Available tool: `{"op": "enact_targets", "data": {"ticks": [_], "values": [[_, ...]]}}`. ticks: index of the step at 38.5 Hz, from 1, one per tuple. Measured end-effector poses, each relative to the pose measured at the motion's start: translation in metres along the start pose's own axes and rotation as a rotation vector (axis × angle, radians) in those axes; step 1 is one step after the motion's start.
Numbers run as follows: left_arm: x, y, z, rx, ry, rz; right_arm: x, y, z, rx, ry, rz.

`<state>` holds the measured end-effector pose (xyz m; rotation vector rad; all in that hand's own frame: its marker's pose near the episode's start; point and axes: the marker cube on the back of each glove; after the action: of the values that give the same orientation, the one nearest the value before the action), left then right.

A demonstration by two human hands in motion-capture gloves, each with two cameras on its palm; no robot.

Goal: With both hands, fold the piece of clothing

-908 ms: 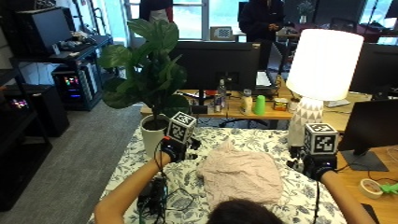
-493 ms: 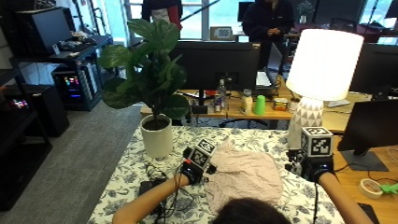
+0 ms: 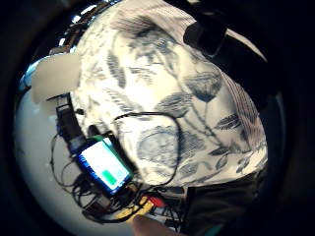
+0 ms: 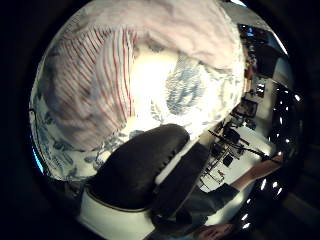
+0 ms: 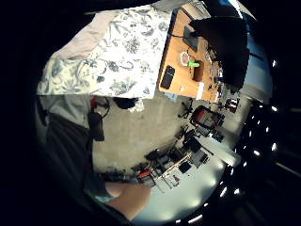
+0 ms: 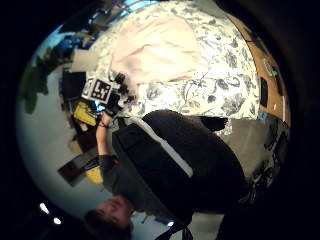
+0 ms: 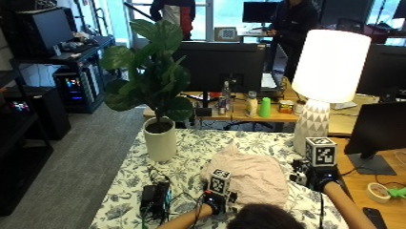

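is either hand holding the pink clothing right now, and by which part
It cannot be told. The left hand is at the near edge of the pale pink striped garment, its fingers hidden. The right hand is beside the garment's right edge, its grip unseen.

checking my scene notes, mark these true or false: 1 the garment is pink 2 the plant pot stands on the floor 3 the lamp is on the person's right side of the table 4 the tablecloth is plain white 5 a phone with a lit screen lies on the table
1. True: the garment is pale pink and lies bunched on the tablecloth.
2. False: the plant pot stands on the table, at its far left corner.
3. True: the lamp stands at the far right, beyond the right hand.
4. False: the tablecloth is white with a dark floral print.
5. True: the phone lies among cables near the left hand, its screen lit.
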<state>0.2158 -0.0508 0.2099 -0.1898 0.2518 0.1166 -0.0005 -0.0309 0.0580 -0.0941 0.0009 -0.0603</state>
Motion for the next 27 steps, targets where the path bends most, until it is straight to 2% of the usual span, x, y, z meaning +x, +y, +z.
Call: {"op": "enact_targets", "data": {"ticks": [2,4,7,9,12,15,19,22,25,27], "values": [[0.017,0.022,-0.006,-0.037,0.041,0.082,-0.002,0.000,0.003,-0.011,-0.001,-0.006],[0.026,0.032,-0.010,-0.060,0.071,0.120,-0.003,-0.004,0.009,-0.020,0.001,-0.010],[0.017,0.020,-0.014,0.038,0.003,0.047,-0.004,-0.013,0.019,-0.032,0.000,-0.019],[0.004,0.001,-0.011,0.087,-0.064,-0.023,-0.006,-0.016,0.024,-0.036,0.001,-0.030],[-0.017,-0.035,-0.001,0.100,-0.147,-0.105,-0.013,-0.015,0.028,-0.033,0.003,-0.059],[-0.028,-0.055,0.000,0.116,-0.224,-0.147,-0.021,-0.017,0.034,-0.031,0.004,-0.083],[-0.035,-0.074,-0.007,0.145,-0.287,-0.163,-0.032,-0.018,0.042,-0.021,-0.005,-0.109],[-0.037,-0.086,-0.016,0.141,-0.278,-0.151,-0.038,-0.034,0.057,0.008,-0.031,-0.121],[-0.029,-0.073,-0.030,0.081,-0.218,-0.107,-0.045,-0.040,0.071,0.028,-0.064,-0.132],[-0.029,-0.070,-0.039,0.072,-0.210,-0.108,-0.052,-0.046,0.083,0.047,-0.087,-0.139]]}}
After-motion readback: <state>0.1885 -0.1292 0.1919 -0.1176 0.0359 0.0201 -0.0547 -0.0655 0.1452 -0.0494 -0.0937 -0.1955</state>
